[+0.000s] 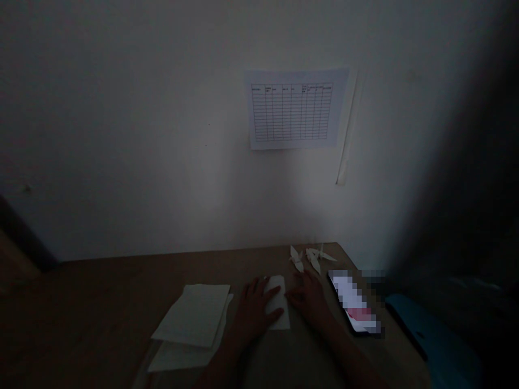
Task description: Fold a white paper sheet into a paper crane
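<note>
A folded piece of white paper (279, 320) lies on the wooden table between my hands. My left hand (257, 305) rests over its left side, fingers spread, with two of them reaching onto the paper. At the paper's right edge is my right hand (308, 296), its fingertips close to or touching that edge; the dim light hides how its fingers are set. Just beyond the right hand sit folded paper cranes (297, 259). To the left of my left hand are loose sheets of pale paper (197, 313), stacked unevenly.
A phone (352, 302) with a lit, blurred screen lies right of my right hand. Past the table's (121, 302) right edge is a blue chair or stool (433, 335). The wall behind carries a printed table sheet (292, 111). The room is dark.
</note>
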A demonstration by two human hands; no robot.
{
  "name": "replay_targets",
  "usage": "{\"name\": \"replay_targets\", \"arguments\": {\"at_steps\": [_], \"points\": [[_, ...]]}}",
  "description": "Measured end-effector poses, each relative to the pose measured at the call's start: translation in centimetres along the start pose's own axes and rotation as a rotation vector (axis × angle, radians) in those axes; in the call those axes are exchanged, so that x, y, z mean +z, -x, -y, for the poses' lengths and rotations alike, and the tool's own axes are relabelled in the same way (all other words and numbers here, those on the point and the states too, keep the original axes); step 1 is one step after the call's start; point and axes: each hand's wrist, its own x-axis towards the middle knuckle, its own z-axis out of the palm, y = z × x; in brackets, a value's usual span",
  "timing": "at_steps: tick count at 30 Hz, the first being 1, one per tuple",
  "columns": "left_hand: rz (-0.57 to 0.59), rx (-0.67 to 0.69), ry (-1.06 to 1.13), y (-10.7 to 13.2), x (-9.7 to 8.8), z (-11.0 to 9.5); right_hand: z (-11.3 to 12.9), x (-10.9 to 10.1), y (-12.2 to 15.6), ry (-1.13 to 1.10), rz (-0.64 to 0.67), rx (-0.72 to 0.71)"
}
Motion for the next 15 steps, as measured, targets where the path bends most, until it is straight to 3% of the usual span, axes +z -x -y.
{"name": "replay_targets", "arguments": {"at_steps": [7, 15], "points": [[0.029, -0.022, 0.012, 0.1, -0.7, -0.4, 1.1, -0.8, -1.6, 0.186, 0.029, -0.007], [-0.003, -0.002, 0.002, 0.0, 0.2, 0.3, 2.1, -1.1, -3.9, 0.255, 0.071, 0.057]]}}
